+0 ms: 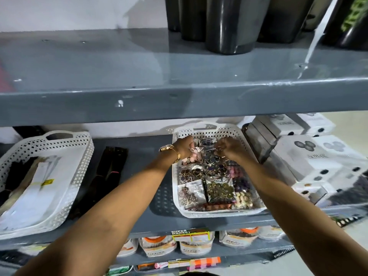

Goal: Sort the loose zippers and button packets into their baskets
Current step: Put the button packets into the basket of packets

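- My left hand (184, 146) is curled over a clear packet of pale pink buttons (192, 157) at the far end of the white perforated plastic basket (216, 213).
- My right hand (229, 149) pinches another clear packet there.
- Dark zippers (108, 172) lie loose on the grey metal shelf (139, 218), beside the left white basket (79, 172).

White perforated basket (216, 213) on the right of the grey shelf — packed with clear button packets (219, 189), gold, purple, pink, lying flat and overlapping. Left basket (79, 172) holds white and dark zippers (33, 188); dark loose zippers (108, 172) lie on the shelf between the two baskets.
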A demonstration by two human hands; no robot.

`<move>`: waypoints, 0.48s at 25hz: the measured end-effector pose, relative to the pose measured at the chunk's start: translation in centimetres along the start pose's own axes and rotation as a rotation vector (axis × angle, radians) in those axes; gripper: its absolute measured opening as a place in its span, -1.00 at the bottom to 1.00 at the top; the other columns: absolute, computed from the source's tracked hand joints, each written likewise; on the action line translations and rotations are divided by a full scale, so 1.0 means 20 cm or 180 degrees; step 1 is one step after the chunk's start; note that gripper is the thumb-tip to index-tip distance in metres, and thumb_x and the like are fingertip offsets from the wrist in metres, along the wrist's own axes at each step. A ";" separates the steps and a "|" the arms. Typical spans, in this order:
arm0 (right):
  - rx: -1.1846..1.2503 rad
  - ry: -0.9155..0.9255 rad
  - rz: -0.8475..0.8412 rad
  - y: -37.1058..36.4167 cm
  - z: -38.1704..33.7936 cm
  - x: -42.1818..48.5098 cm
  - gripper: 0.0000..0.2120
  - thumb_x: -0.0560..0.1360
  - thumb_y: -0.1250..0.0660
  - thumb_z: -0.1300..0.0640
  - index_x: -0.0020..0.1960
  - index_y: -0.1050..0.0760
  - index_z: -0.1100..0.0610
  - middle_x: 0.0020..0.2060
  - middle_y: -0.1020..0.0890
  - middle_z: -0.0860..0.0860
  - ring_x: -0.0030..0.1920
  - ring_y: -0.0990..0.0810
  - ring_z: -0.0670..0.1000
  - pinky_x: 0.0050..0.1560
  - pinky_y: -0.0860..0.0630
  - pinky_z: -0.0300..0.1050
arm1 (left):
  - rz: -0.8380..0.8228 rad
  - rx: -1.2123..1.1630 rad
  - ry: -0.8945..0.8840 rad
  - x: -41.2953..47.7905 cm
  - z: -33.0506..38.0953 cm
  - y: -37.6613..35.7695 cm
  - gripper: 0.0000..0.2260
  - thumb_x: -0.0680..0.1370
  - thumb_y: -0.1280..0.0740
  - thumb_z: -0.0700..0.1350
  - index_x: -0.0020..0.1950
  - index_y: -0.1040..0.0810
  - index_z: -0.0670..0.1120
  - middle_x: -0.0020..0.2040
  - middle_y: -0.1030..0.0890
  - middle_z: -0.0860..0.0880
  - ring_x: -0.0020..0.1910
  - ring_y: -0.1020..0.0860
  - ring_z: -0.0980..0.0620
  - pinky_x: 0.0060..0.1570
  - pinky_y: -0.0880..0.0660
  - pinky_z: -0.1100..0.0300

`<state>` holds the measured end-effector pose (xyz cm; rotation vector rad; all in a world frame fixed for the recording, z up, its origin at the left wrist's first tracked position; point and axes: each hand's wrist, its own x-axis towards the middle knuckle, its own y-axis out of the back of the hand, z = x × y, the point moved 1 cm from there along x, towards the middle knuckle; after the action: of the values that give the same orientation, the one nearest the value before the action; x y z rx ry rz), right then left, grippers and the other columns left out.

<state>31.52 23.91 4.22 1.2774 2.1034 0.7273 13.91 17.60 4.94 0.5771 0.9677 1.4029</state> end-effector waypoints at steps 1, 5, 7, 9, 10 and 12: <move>-0.0037 0.0013 0.0012 -0.01 0.01 0.00 -0.83 0.42 -0.43 0.20 0.00 -0.53 0.11 -0.11 -0.58 -0.04 -0.25 -0.53 -0.18 -0.38 -0.41 -0.38 | 0.0028 0.0110 -0.0007 0.00 0.00 -0.01 -0.75 0.50 -0.38 -0.27 0.14 -0.45 -0.22 0.14 -0.55 -0.22 -0.01 -0.44 -0.02 -0.22 -0.33 0.17; -0.0062 0.0040 0.0032 -0.02 0.03 0.01 -0.80 0.44 -0.41 0.19 -0.19 -0.42 -0.05 -0.23 -0.55 -0.08 -0.31 -0.52 -0.14 -0.35 -0.47 -0.28 | 0.0165 0.0577 -0.0049 -0.01 0.00 -0.04 -0.77 0.51 -0.37 -0.22 0.13 -0.47 -0.20 0.13 -0.59 -0.21 0.10 -0.54 -0.16 -0.06 -0.41 0.09; -0.0169 0.0022 0.0042 -0.02 0.03 0.01 -0.77 0.45 -0.40 0.18 -0.22 -0.39 -0.07 -0.24 -0.53 -0.09 -0.32 -0.49 -0.14 -0.21 -0.56 -0.18 | 0.0122 0.0758 -0.0025 0.00 0.00 -0.04 -0.79 0.51 -0.36 -0.21 0.12 -0.48 -0.20 0.10 -0.60 -0.21 0.08 -0.56 -0.17 -0.03 -0.48 0.04; -0.0214 -0.0025 0.0013 -0.01 0.04 0.02 -0.79 0.44 -0.41 0.18 -0.20 -0.40 -0.05 -0.22 -0.52 -0.08 -0.31 -0.48 -0.13 -0.07 -0.60 -0.08 | 0.0094 0.0864 0.0010 0.01 -0.01 -0.04 -0.80 0.49 -0.38 -0.22 0.09 -0.50 -0.19 0.07 -0.62 -0.19 0.06 -0.58 -0.15 -0.06 -0.49 0.07; -0.0204 -0.0043 -0.0014 -0.01 0.04 0.02 -0.80 0.43 -0.41 0.18 -0.19 -0.41 -0.03 -0.20 -0.53 -0.07 -0.30 -0.48 -0.13 -0.10 -0.59 -0.09 | 0.0067 0.0902 0.0039 0.01 -0.01 -0.04 -0.80 0.48 -0.40 -0.21 0.07 -0.51 -0.18 0.06 -0.63 -0.18 0.05 -0.59 -0.14 -0.07 -0.49 0.09; -0.0216 -0.0057 -0.0073 -0.01 0.04 0.02 -0.84 0.42 -0.43 0.16 -0.11 -0.45 0.03 -0.14 -0.54 -0.04 -0.27 -0.49 -0.12 -0.17 -0.54 -0.20 | 0.0020 0.0977 0.0060 0.02 -0.02 -0.04 -0.79 0.46 -0.43 -0.19 0.06 -0.52 -0.19 0.04 -0.64 -0.18 0.05 -0.61 -0.15 -0.03 -0.52 0.06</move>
<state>31.84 24.35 3.42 1.2170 2.0582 0.7682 13.99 17.82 4.11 0.7951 1.2076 1.2750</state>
